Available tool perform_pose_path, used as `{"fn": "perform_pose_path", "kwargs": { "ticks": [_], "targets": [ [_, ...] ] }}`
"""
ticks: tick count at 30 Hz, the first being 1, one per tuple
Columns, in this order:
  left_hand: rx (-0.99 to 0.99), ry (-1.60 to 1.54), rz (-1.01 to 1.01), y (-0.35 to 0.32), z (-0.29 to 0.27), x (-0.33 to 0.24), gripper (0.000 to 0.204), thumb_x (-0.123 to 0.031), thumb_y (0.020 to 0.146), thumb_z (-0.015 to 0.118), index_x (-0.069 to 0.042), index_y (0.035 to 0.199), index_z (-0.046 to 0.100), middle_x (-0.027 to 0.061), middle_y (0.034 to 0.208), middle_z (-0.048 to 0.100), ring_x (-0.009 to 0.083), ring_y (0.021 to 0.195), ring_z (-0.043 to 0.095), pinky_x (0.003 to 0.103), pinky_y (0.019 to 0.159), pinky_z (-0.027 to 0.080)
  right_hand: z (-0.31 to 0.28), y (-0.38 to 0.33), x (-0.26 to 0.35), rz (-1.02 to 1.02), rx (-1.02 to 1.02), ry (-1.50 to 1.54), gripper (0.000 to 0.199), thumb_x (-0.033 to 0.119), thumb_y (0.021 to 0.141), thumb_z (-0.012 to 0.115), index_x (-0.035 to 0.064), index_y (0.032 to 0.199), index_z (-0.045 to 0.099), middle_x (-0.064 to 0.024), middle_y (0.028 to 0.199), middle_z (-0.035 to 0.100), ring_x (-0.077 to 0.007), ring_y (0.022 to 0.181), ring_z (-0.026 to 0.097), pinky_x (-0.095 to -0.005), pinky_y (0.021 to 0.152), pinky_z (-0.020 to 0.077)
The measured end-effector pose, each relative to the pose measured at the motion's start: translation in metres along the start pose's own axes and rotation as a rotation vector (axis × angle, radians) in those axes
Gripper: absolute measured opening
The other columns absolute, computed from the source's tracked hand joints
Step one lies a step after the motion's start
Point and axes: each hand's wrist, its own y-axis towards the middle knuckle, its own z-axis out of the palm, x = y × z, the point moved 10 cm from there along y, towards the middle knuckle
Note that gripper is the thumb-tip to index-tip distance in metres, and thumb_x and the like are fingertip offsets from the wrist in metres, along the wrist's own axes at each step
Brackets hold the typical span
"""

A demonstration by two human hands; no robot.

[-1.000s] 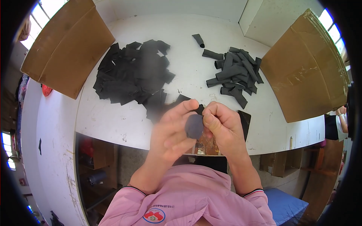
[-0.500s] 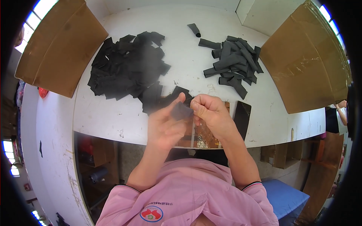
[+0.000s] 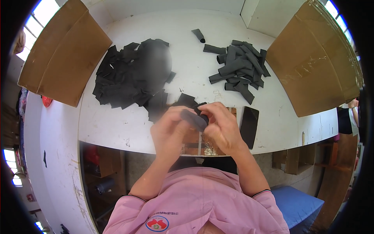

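My left hand (image 3: 170,130) and my right hand (image 3: 220,125) meet over the near edge of the white table (image 3: 117,121). Together they pinch a small dark grey rolled piece (image 3: 194,119) between the fingertips. Just beyond the hands lies a flat black piece (image 3: 185,100). To the far left spreads a heap of flat black pieces (image 3: 130,76). At the far right sits a pile of rolled dark grey pieces (image 3: 239,68), with one single roll (image 3: 198,35) apart from it.
A black phone (image 3: 249,121) lies by my right hand. Open cardboard boxes stand at the left (image 3: 62,50) and the right (image 3: 315,58). A wooden block with tape (image 3: 198,146) sits under the hands. Another person stands at the right rim (image 3: 350,113).
My hands have shifted slightly toward me and closed around the dark piece, which now looks rolled between the fingertips. The view has tilted a little.
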Motion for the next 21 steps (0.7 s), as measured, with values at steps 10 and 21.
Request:
{"fn": "perform_pose_path", "kwargs": {
  "ticks": [10,21],
  "targets": [
    [0.082,-0.388,-0.307,-0.007,0.008,0.048,0.03,-0.015,0.074,0.066,0.001,0.095,0.053,0.0162,0.094,0.058,0.0219,0.09,0.056,0.034,0.083,0.044,0.028,-0.027,-0.011,-0.29,0.078,-0.444,0.022,0.021,0.066,0.065,0.005,0.061,0.051,-0.0044,0.057,0.05,-0.0197,0.053,0.049,-0.0317,0.047,0.0401],
    [0.277,0.436,-0.168,0.005,0.036,0.031,0.008,-0.002,0.074,0.062,0.001,0.08,0.058,0.0044,0.078,0.058,0.0073,0.068,0.052,0.02,0.06,0.041,0.033,-0.04,-0.043,-0.204,0.067,-0.171,0.013,0.009,0.07,0.057,0.0026,0.081,0.053,-0.0113,0.063,0.051,-0.0294,0.057,0.053,-0.0376,0.049,0.0423]
  ]
}}
